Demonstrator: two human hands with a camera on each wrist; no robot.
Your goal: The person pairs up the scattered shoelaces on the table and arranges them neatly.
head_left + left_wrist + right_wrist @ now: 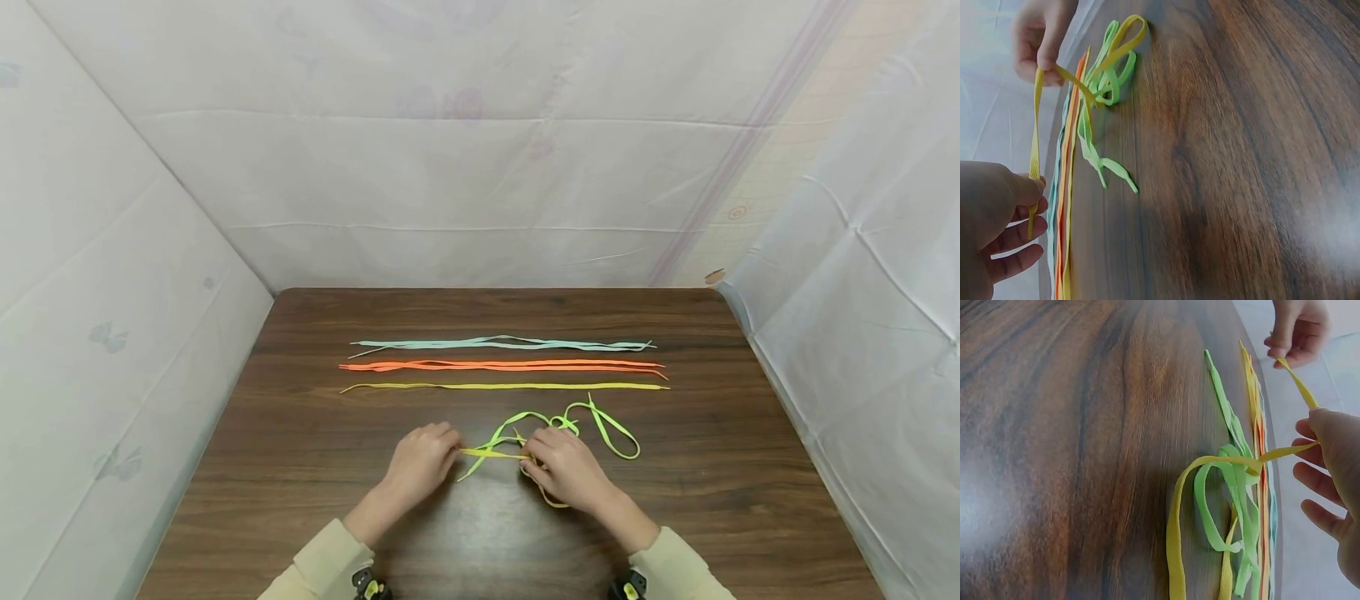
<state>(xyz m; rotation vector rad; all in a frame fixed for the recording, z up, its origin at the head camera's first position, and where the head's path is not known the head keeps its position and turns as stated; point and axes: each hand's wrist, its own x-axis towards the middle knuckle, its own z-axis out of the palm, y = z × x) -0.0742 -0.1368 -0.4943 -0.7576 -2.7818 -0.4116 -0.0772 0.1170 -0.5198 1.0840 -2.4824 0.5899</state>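
Observation:
A yellow shoelace (pixel 491 453) stretches between the two hands over the near middle of the table. Its tipped end pokes out below the thumb and finger of my left hand (pixel 422 460), which pinches it. Farther along the same lace, my right hand (pixel 567 468) pinches it between thumb and fingers, and the rest hangs in a loop (pixel 1175 537) to the table. Beneath and beside the hands a bright green shoelace (pixel 619 448) lies in loose curls, partly hidden by the right hand in the head view.
Beyond the hands, laces lie straight in rows across the wooden table (pixel 300 500): a single yellow lace (pixel 510 386) nearest, then orange laces (pixel 487 365), then light blue laces (pixel 450 344) farthest. White patterned sheeting (pixel 450 183) stands behind and at both sides.

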